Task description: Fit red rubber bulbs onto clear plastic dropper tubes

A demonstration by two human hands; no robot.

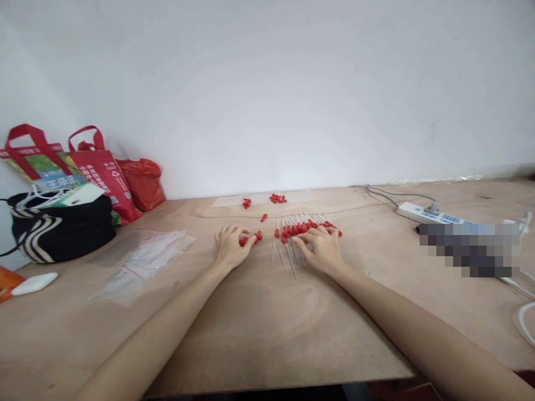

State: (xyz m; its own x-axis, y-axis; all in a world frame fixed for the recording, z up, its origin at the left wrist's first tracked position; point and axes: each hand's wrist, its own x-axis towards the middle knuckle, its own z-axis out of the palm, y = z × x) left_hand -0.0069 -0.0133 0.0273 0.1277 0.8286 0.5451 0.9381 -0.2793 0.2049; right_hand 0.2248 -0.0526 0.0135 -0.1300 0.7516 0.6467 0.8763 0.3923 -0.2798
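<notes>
My left hand (233, 246) rests on the table with its fingers curled around several small red rubber bulbs (259, 235). To its right lies a row of clear, thin droppers (298, 227) with red bulbs, their tubes pointing both away from and toward me. Over the right end of this row, my right hand (321, 246) has its fingers bent down onto the droppers, closed at the tips; the hand hides part of what it touches. A single red bulb (263, 217) lies just beyond the gap between my hands.
Farther back, more red bulbs (277, 198) lie near clear plastic bags (225, 201). Plastic zip bags (144, 262) lie at left, before a black bag (62, 228) and red shopping bags (104, 178). A power strip (418, 213) with cables and a blurred-out object (468, 248) are at right.
</notes>
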